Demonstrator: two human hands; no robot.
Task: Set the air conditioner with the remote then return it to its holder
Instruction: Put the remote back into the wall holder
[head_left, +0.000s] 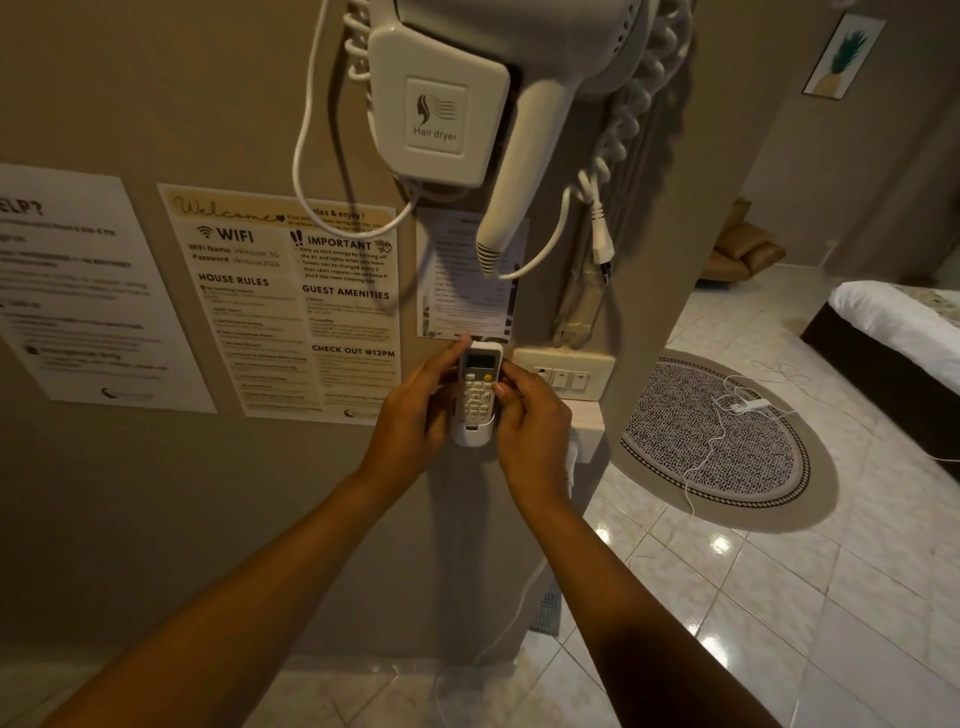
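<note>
Both hands are on the remote (479, 384), one per long edge: left hand (415, 415) has fingers curled round the left side with a fingertip reaching its top corner, right hand (530, 421) pinches the right edge near the yellow button. Neither is wide open; both look closed lightly on the body. Remote stands upright, long axis vertical, display end up, bottom end seated in the white wall holder (472, 435). Holder contains only the remote; the cup covers just the lowest part. Hands are level with the remote and flank it about equally, neither clearly nearer. Can't tell if it's going in or coming out. Relative to the holder: switch plate (563, 371) just right, house-rules sheet (291, 306) left, hair dryer (441, 104) well above.
</note>
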